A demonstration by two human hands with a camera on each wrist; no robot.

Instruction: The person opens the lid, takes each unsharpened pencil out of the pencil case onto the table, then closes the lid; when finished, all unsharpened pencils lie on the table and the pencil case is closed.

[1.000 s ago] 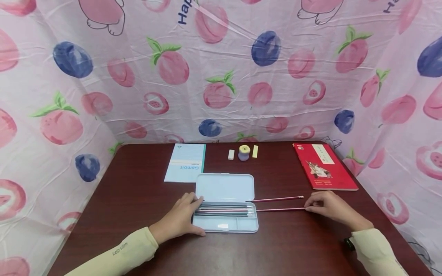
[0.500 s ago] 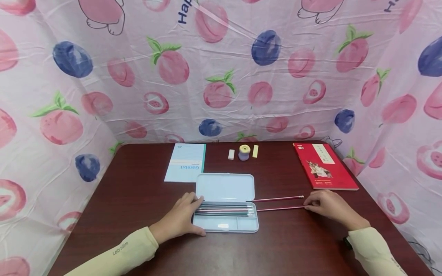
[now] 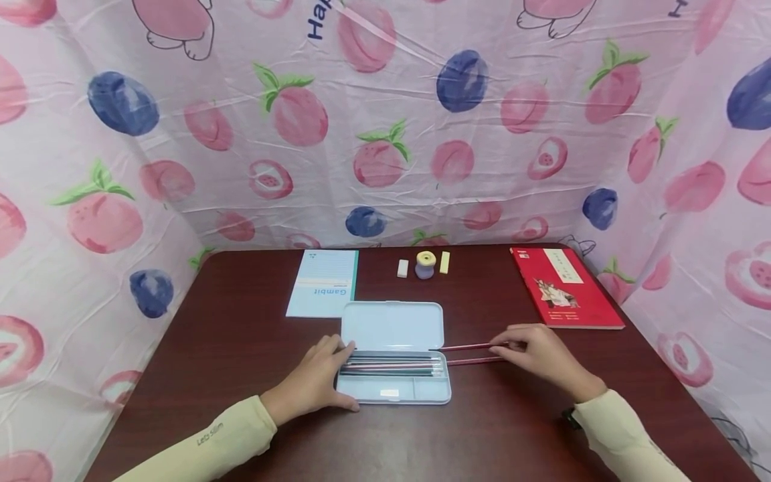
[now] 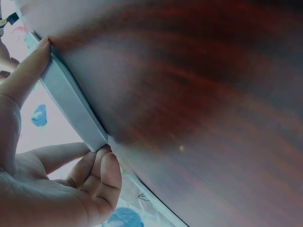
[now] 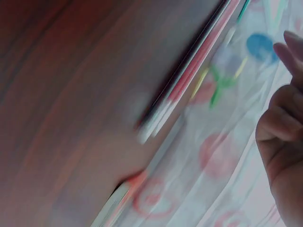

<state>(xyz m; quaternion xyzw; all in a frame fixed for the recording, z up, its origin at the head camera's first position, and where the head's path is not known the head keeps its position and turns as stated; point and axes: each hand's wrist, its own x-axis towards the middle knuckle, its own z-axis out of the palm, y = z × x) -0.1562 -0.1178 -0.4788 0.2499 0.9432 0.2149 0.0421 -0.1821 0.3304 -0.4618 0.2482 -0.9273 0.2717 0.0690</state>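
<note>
An open light-blue pencil case [image 3: 373, 386] lies on the table, its lid [image 3: 391, 326] folded back. Several pencils [image 3: 391, 366] fill its long compartment. My left hand [image 3: 313, 378] grips the case's left end, thumb at the front edge and fingers at the back corner. In the left wrist view, that hand [image 4: 52, 184] touches the side of the case [image 4: 71, 94]. Two red pencils [image 3: 466, 347] lie to the right of the case. My right hand [image 3: 542, 351] hovers over their outer ends. The right wrist view shows its fingers loosely bent and apart from the pencils [image 5: 203, 61].
A light-blue notebook [image 3: 322, 284] lies behind the case. At the table's back stand a white eraser [image 3: 402, 268], a yellow and purple pot-like item [image 3: 425, 266] and a yellow strip [image 3: 444, 262]. A red book [image 3: 566, 288] lies at the back right.
My right hand has moved left from the pencils' outer ends, so that it now covers those ends. The left hand and the pencil case have stayed in place.
</note>
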